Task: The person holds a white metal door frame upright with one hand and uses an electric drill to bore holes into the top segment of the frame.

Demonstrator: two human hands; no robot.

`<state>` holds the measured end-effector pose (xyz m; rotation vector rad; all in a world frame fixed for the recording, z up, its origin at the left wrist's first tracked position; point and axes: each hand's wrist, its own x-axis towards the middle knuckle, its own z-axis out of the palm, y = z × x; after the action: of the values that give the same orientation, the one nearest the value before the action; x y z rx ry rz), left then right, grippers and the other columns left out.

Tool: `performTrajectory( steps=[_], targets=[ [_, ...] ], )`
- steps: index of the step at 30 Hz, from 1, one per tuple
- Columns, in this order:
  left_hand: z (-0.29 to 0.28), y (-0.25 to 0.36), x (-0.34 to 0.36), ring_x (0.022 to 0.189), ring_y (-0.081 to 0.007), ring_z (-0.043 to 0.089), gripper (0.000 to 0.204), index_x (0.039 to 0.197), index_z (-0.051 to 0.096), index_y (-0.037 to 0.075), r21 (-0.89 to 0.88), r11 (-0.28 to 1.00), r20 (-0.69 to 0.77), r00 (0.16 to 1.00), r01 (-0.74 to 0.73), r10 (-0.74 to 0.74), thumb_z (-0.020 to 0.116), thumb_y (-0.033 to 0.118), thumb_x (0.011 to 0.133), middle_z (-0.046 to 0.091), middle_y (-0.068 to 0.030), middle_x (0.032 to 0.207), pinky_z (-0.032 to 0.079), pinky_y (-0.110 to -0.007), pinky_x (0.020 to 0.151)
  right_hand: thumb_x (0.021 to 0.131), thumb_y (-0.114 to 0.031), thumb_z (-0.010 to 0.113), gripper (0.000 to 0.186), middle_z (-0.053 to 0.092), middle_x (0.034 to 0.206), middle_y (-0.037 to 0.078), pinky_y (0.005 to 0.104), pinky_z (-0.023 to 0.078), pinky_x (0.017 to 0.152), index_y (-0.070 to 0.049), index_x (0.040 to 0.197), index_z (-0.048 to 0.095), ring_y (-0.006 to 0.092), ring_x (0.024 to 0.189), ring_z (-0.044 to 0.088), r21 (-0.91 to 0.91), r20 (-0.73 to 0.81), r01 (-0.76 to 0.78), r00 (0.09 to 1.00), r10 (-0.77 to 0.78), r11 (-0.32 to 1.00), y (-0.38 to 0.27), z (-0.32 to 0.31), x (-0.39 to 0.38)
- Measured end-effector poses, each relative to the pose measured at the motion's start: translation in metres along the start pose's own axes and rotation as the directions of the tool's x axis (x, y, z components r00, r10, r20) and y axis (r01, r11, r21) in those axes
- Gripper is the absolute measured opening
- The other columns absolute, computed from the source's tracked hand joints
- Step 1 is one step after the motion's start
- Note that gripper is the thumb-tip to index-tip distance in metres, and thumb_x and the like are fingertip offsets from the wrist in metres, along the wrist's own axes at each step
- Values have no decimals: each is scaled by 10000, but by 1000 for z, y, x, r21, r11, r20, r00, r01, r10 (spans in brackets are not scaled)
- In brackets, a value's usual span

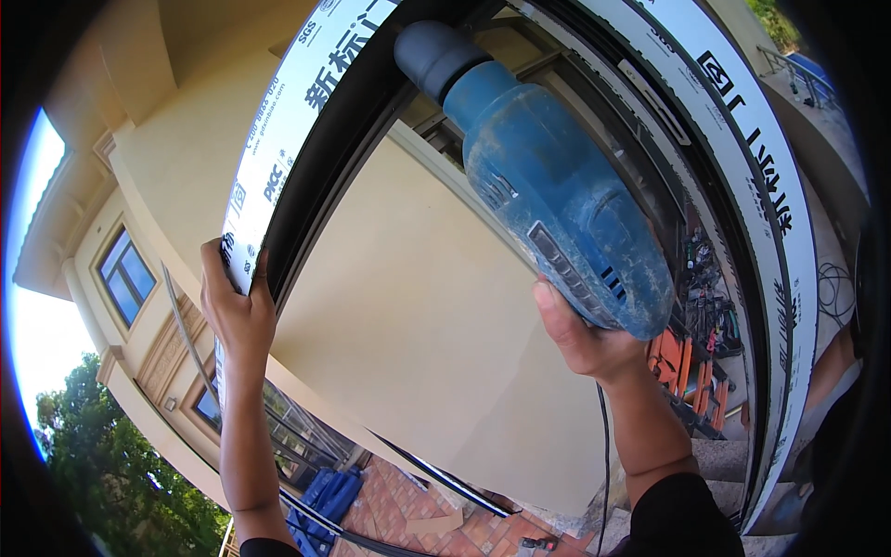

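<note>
My right hand (594, 342) is wrapped round the rear of a dusty blue hammer drill (561, 176), its thumb showing along the near side. The drill tilts up and to the left. Its dark chuck end (434, 58) lies against the black inner side of a frame in this view; whether a bit is fitted there is hidden. My left hand (239, 311) grips the edge of that door or window frame (278, 153), with fingers on the outer side and the thumb on the inner. White printed film covers the frame's face.
The frame's other side (756, 158) stands to the right. Beyond it are a heap of tools (710, 297) and orange gear (670, 364). A black cord (606, 446) hangs below the drill. Blue sheeting (327, 501) lies on reddish paving (394, 501). Another person's arm (832, 367) shows at right.
</note>
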<state>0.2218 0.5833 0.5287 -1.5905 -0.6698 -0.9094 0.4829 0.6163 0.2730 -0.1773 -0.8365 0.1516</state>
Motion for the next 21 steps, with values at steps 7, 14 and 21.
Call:
performTrajectory(
  steps=[7,14,21],
  targets=[
    [-2,6,-1,743,-352,582,217,1132,541,22,6,999,17,999,43,-43,658,150,1001,614,-217,846,471,-412,705,770,-192,839,740,653,1230,217,348,581,926,124,1363,528,268,1065,706,-70,25,128,992,-126,989,-2,-5,8],
    [0,3,0,719,-346,591,230,1130,544,26,14,1000,-1,1000,9,-9,664,170,997,616,-209,818,462,-409,676,774,-175,832,739,683,1189,205,335,590,897,111,1378,515,243,1008,727,-58,24,147,989,-146,987,-6,-5,11],
    [2,-3,0,691,-359,577,254,1097,533,34,7,1000,-15,1000,-16,16,712,142,952,599,-200,807,449,-410,629,776,-167,827,739,700,1148,199,331,594,888,112,1381,507,232,978,739,-78,49,262,965,-259,962,-8,-6,17]
  ],
)
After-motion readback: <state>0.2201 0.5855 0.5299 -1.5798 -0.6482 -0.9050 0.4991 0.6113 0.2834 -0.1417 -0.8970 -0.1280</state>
